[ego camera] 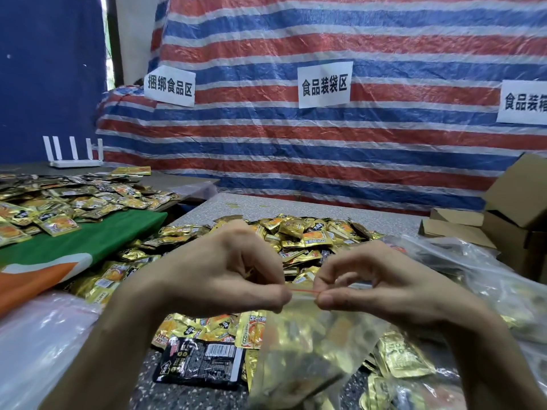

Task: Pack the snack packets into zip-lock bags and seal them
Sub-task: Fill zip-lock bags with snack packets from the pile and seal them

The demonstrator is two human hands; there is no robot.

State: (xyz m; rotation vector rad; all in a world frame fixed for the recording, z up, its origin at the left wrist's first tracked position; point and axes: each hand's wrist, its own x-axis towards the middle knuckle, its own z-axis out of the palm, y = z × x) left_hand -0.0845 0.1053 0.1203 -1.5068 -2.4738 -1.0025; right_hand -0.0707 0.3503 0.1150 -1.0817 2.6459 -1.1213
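A speckled grey counter [322, 207] carries a heap of gold snack packets [299, 232] across its middle. One black packet [198, 362] lies at the heap's near edge. Flat cardboard boxes [455, 230] sit far right, with crumpled clear plastic bags [479, 270] just beside them.

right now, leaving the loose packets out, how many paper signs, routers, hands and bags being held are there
paper signs: 3
white router: 1
hands: 2
zip-lock bag pinched in the fingers: 1
total: 7
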